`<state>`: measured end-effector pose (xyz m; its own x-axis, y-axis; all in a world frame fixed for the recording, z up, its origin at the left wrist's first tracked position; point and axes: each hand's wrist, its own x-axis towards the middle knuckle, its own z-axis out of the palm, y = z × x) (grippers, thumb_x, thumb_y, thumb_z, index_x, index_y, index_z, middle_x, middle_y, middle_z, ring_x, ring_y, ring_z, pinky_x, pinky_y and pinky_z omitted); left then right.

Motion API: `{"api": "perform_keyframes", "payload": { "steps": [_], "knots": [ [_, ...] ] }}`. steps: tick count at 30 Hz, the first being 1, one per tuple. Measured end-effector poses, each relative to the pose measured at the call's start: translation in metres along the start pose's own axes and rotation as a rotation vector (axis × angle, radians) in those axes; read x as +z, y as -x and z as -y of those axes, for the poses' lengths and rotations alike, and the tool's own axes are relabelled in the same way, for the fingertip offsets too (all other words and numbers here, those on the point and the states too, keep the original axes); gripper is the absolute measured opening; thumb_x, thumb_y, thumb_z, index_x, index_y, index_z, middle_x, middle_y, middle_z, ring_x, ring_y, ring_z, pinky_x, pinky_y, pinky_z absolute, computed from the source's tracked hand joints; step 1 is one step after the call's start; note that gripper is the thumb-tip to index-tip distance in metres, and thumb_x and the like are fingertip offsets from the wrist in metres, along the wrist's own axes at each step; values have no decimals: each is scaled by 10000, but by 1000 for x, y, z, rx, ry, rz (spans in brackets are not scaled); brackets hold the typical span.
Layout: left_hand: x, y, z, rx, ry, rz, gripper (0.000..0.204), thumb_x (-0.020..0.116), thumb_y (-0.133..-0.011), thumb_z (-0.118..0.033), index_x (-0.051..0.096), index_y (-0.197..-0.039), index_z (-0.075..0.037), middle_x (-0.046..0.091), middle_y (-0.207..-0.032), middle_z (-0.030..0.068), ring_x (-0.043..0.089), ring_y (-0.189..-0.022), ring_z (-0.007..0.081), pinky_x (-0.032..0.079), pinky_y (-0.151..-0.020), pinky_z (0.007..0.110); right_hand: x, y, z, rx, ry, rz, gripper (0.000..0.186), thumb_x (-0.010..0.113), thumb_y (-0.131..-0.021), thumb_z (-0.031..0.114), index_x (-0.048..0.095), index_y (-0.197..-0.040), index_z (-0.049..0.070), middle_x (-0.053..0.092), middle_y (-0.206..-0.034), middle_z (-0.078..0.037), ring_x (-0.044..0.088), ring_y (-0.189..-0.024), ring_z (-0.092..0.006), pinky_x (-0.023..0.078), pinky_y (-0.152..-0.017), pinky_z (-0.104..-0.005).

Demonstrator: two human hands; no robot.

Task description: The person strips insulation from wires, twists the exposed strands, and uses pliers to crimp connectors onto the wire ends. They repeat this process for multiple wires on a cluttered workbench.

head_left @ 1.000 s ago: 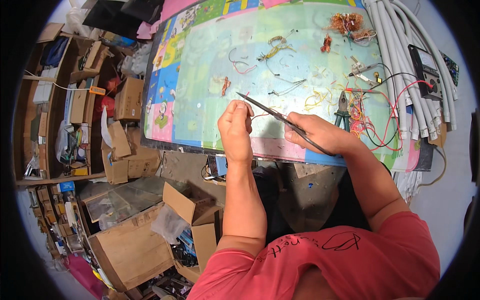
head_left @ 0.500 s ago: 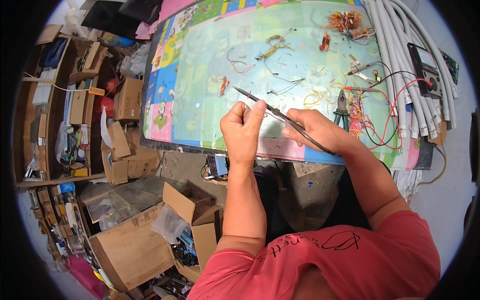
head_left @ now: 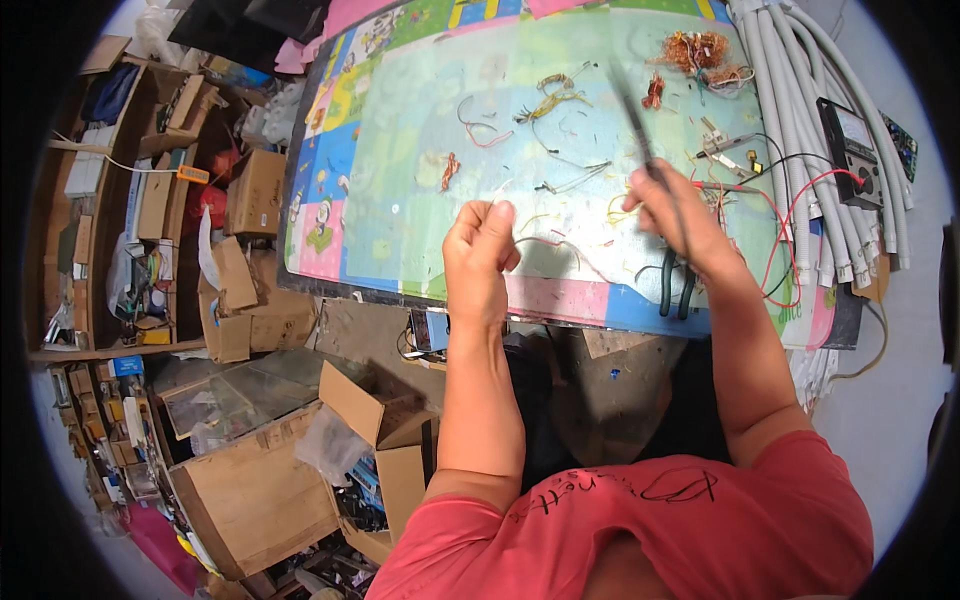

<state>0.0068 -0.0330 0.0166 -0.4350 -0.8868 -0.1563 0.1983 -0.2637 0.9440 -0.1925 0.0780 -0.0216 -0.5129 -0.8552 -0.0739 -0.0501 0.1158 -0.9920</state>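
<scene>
My left hand [head_left: 478, 250] pinches a thin pale wire [head_left: 505, 185] between thumb and fingers, held just above the near part of the mat [head_left: 400, 150]. My right hand [head_left: 680, 215] is closed round a long dark tool [head_left: 632, 105]. A second ago that tool lay across to the left fingers; now it has swung up and away, so the two are apart and the wire hangs free. Dark pliers [head_left: 675, 285] lie just below. Brown cardboard boxes [head_left: 255, 190] sit left of the mat, a black meter [head_left: 850, 145] far right

Single head view, looking steeply down, close over mat [head_left: 400, 250].
</scene>
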Motion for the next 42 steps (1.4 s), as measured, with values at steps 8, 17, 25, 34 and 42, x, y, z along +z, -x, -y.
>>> {"api": "perform_keyframes", "payload": {
  "steps": [8, 17, 25, 34, 42],
  "knots": [
    [-20, -11, 1, -15, 31, 19, 578, 601, -782, 77, 383, -1317, 113, 588, -1079, 203, 639, -863, 218, 549, -803, 326, 15, 3, 6, 33, 278, 147, 366, 588, -923, 337, 522, -886, -21, 581, -693, -106, 580, -627, -181, 475, -598, -347],
    [22, 8, 19, 67, -372, 153, 724, 541, -825, 137, 233, -1467, 2, 496, -1269, 257, 652, -862, 191, 554, -768, 309, 43, 12, 13, -27, 30, 110, 248, 700, -841, 174, 532, -920, 10, 650, -786, -98, 577, -677, -138, 468, -626, -299],
    [33, 14, 30, -64, -527, 252, 457, 549, -830, 100, 472, -1276, 33, 635, -966, 118, 576, -656, 88, 485, -571, 254, 42, 9, 7, -51, 64, 38, 231, 716, -830, 130, 524, -895, 20, 574, -715, -44, 549, -638, -88, 454, -560, -280],
    [21, 8, 18, -172, -461, 245, 90, 611, -905, -60, 613, -849, 10, 571, -704, 22, 475, -577, 76, 409, -515, 229, 4, -12, 0, -59, -205, -180, 202, 696, -849, 94, 537, -909, -14, 620, -756, -53, 650, -652, -131, 487, -558, -253],
    [-5, -9, 13, -79, -162, -23, 176, 635, -908, -121, 649, -979, 39, 567, -713, 13, 488, -589, 92, 440, -572, 253, 2, -12, 2, 11, 198, -91, 372, 726, -849, 321, 528, -816, 8, 573, -652, -71, 607, -621, -170, 450, -561, -311]
  ]
}}
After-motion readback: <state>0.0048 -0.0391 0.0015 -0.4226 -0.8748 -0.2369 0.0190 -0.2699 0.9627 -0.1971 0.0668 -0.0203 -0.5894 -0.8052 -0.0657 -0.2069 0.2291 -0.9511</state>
